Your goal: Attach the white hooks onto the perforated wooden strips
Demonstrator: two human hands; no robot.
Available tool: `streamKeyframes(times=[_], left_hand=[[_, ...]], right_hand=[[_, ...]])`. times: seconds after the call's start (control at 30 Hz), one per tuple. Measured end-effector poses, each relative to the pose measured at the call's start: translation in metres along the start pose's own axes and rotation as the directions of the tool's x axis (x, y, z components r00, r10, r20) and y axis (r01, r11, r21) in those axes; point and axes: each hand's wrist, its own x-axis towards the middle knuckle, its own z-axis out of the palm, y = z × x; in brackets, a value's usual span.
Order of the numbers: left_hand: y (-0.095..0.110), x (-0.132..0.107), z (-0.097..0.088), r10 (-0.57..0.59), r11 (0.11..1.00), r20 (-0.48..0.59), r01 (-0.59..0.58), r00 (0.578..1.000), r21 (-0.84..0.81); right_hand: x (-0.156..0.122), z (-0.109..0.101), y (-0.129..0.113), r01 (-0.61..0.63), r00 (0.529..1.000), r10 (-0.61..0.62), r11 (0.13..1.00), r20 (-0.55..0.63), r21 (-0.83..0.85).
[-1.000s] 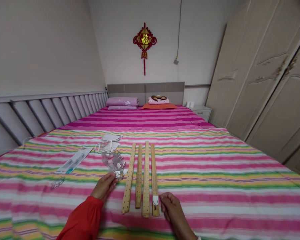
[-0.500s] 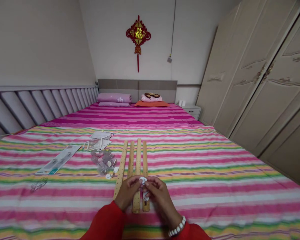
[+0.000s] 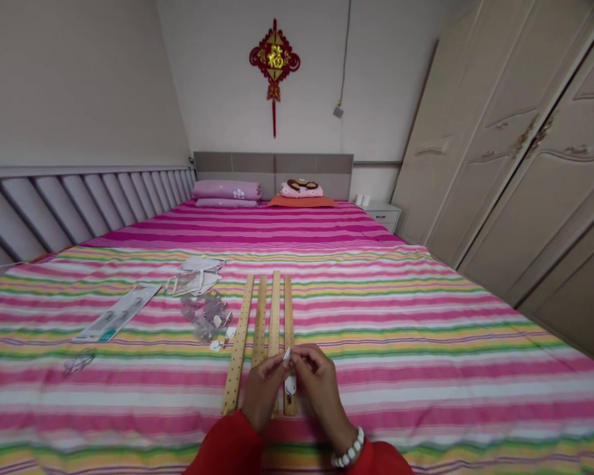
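Several wooden strips [image 3: 257, 323] with rows of small holes lie side by side on the striped bed cover [image 3: 426, 343]. A white hook [image 3: 290, 384] sits on the near end of the rightmost strip. My left hand [image 3: 264, 389] and my right hand [image 3: 319, 389] meet just above that hook. Together they pinch a second small white hook piece [image 3: 286, 357] between their fingertips. A clear bag with more white hooks [image 3: 208, 315] lies left of the strips.
Flat packaging cards [image 3: 116, 315] and plastic wrappers [image 3: 195, 277] lie further left on the bed. Pillows [image 3: 226, 191] rest at the headboard. A wardrobe [image 3: 525, 152] lines the right side, a padded wall panel [image 3: 79, 204] the left.
My left hand left the bag of hooks and came to the middle, and my right hand rose from the strip's end. Both now pinch a small white piece together.
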Motion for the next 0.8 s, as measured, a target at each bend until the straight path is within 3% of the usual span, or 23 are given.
streamKeyframes(times=[0.13,0.33,0.47,0.6,0.73,0.8], left_hand=[[-0.009,0.003,0.003,-0.033,0.999,0.004,0.033,0.999,0.019],[-0.010,0.014,-0.001,-0.104,0.994,-0.040,0.103,0.994,-0.040],[-0.010,0.019,-0.005,-0.101,0.995,-0.015,0.100,0.995,-0.027],[-0.003,0.022,-0.005,-0.088,0.992,0.058,0.082,0.994,0.098],[0.002,0.029,-0.002,-0.040,0.986,0.166,0.012,0.985,0.167],[0.001,0.034,-0.001,-0.048,0.985,0.153,0.022,0.987,0.170]], right_hand=[[0.002,0.000,0.008,-0.078,0.996,0.079,0.996,-0.033,0.033],[-0.004,0.001,0.010,-0.017,0.996,0.013,0.999,0.090,0.037],[-0.006,-0.002,0.011,0.028,0.995,-0.032,0.999,0.099,0.045],[0.003,-0.006,0.013,-0.111,0.994,0.110,0.992,0.023,0.068],[0.018,-0.008,0.018,-0.238,0.971,0.235,0.964,0.043,0.115],[0.023,-0.008,0.020,-0.263,0.965,0.259,0.956,0.044,0.128]])
